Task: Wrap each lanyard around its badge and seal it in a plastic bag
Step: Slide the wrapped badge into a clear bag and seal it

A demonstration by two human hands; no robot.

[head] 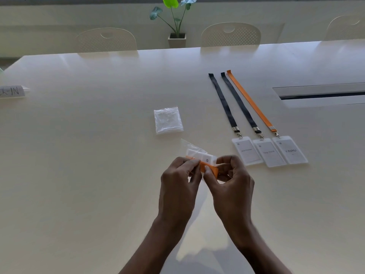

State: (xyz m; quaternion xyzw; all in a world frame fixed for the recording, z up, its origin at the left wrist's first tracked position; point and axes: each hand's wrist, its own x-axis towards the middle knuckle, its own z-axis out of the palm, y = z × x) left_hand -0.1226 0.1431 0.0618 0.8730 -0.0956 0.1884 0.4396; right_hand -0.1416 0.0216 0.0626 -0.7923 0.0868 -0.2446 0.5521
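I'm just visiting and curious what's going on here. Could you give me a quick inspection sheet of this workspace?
Surface: white table, mostly bare.
Job's things: wrapped orange badge going into a clear bag; stack of bags; three unwrapped badges with lanyards laid straight.
Clutter: folded paper sign at far left.
Hands: left hand and right hand both pinch the bundle.
Cables: nothing seen.
Surroundings: chairs, potted plant.

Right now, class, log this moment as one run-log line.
left hand: holds wrapped badge | right hand: same, easing it into plastic bag | waiting: three badges | spare bags
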